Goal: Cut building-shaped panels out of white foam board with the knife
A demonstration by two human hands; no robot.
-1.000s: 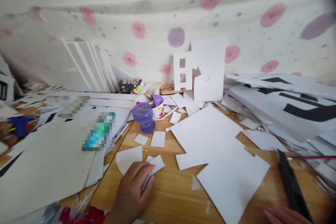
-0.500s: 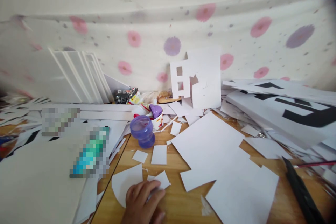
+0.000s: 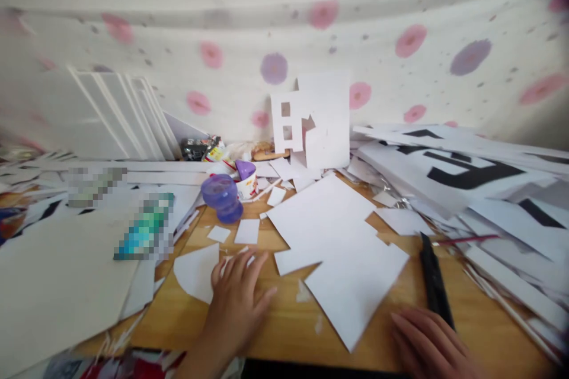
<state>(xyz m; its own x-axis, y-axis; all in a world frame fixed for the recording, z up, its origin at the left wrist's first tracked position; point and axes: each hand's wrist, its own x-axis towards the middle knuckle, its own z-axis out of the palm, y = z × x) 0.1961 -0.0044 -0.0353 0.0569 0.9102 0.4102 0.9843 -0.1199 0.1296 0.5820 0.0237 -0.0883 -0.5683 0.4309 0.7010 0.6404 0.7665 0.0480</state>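
With fingers spread, my left hand (image 3: 240, 290) rests over small white scraps beside a rounded white piece (image 3: 198, 272) on the wooden table (image 3: 284, 331). My right hand (image 3: 429, 337) lies at the lower right, its fingers stretched out, near the lower end of a black cutter-like tool (image 3: 435, 284). Nothing shows in either hand. Between the hands and farther back is a large notched white sheet (image 3: 329, 231). Two small white pieces (image 3: 246, 231) lie beyond my left hand, in front of a purple translucent cup (image 3: 222, 198).
A white tub (image 3: 249, 185) holds a purple item. Cut white boards (image 3: 326, 124) lean on the flowered wall covering. Printed sheets (image 3: 444, 183) are piled at the right, beside a red stick (image 3: 471, 240). A large pale board (image 3: 57, 272) covers the left side.
The view has shifted. My left hand has opened its fingers wider and lifted off the small scrap somewhat. My right hand has come into view at the lower right.
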